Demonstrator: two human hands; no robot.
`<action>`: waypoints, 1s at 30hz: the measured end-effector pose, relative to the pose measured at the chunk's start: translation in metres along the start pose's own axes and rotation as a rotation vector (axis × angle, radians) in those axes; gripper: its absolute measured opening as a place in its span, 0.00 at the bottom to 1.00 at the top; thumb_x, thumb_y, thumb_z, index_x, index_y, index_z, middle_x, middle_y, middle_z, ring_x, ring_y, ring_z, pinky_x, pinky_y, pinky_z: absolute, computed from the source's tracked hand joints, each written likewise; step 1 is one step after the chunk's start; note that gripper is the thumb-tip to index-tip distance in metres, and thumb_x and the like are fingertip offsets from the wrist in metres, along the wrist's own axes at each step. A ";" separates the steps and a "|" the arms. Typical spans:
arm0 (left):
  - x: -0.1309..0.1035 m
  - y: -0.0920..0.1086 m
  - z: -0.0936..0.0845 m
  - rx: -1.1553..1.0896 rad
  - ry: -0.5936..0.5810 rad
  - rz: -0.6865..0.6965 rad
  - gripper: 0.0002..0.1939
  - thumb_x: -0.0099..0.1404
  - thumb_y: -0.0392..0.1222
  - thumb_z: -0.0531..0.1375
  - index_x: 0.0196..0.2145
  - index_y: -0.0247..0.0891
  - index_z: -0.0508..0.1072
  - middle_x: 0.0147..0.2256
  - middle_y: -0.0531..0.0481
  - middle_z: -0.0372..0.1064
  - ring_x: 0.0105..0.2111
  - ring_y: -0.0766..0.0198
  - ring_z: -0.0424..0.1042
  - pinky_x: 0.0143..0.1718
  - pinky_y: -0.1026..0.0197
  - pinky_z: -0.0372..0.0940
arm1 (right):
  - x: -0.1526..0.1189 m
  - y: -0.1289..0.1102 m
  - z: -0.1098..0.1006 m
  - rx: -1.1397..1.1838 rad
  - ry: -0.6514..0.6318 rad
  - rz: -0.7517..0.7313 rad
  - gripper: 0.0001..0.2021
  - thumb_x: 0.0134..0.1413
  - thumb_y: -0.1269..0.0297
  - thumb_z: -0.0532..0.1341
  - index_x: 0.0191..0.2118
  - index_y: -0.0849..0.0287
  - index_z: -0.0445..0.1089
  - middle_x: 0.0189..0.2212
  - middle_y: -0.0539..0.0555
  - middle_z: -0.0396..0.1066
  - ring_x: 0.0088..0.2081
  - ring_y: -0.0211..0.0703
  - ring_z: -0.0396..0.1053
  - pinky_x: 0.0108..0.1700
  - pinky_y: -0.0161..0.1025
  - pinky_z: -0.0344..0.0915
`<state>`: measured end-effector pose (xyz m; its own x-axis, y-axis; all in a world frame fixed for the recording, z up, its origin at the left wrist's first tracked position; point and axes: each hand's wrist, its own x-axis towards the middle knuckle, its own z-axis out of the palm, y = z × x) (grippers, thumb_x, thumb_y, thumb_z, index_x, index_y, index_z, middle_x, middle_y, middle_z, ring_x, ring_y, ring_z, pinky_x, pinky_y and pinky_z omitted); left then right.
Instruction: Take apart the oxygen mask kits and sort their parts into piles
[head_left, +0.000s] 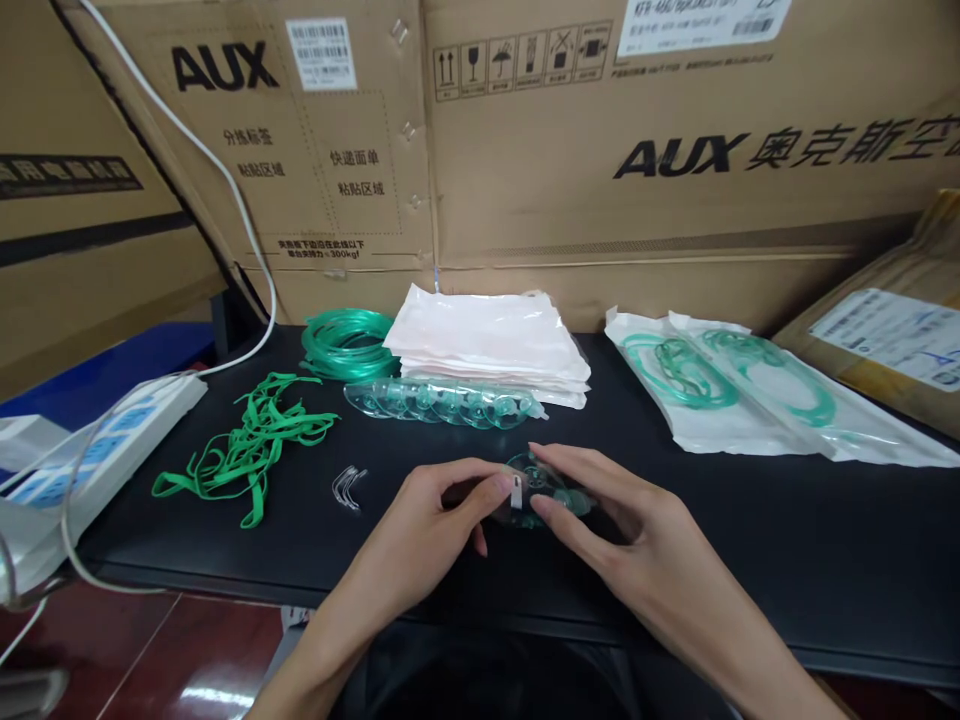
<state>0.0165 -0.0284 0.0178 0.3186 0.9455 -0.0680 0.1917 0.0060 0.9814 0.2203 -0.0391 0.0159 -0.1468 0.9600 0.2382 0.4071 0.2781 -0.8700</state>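
A clear green-tinted oxygen mask lies near the front of the black table, between my two hands. At its left end, my left hand pinches a small silver metal nose clip between thumb and forefinger, against the mask. Thumb and fingers of my right hand grip the mask from the right side. Left of my hands lie several loose nose clips. Just beyond them is a row of overlapping oxygen masks.
Green elastic straps lie tangled at left, with coiled green tubing behind. White pouches are stacked at the back. Packed mask sets lie at right. A power strip borders the left edge; cardboard boxes wall the back.
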 end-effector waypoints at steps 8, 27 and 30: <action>-0.004 0.005 -0.008 -0.028 -0.096 -0.009 0.15 0.71 0.46 0.61 0.52 0.43 0.81 0.39 0.49 0.77 0.24 0.71 0.68 0.28 0.66 0.65 | 0.001 -0.005 -0.004 0.070 -0.044 0.115 0.19 0.57 0.53 0.69 0.54 0.51 0.79 0.53 0.55 0.79 0.55 0.56 0.76 0.59 0.50 0.72; -0.008 0.001 0.017 -0.076 0.117 0.082 0.10 0.71 0.47 0.63 0.45 0.40 0.76 0.42 0.49 0.77 0.29 0.67 0.76 0.25 0.67 0.74 | -0.001 -0.002 0.011 0.019 0.172 0.120 0.13 0.57 0.56 0.69 0.47 0.51 0.83 0.44 0.50 0.83 0.47 0.55 0.81 0.55 0.49 0.77; -0.008 -0.001 0.018 -0.056 0.082 0.127 0.07 0.69 0.45 0.65 0.41 0.40 0.80 0.48 0.47 0.75 0.35 0.64 0.77 0.27 0.67 0.74 | 0.000 -0.003 0.012 0.045 0.177 0.119 0.13 0.57 0.58 0.69 0.47 0.52 0.83 0.45 0.50 0.83 0.48 0.55 0.81 0.57 0.50 0.76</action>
<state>0.0306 -0.0416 0.0144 0.2598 0.9631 0.0701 0.1014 -0.0994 0.9899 0.2086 -0.0403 0.0133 0.0622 0.9774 0.2019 0.3711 0.1651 -0.9138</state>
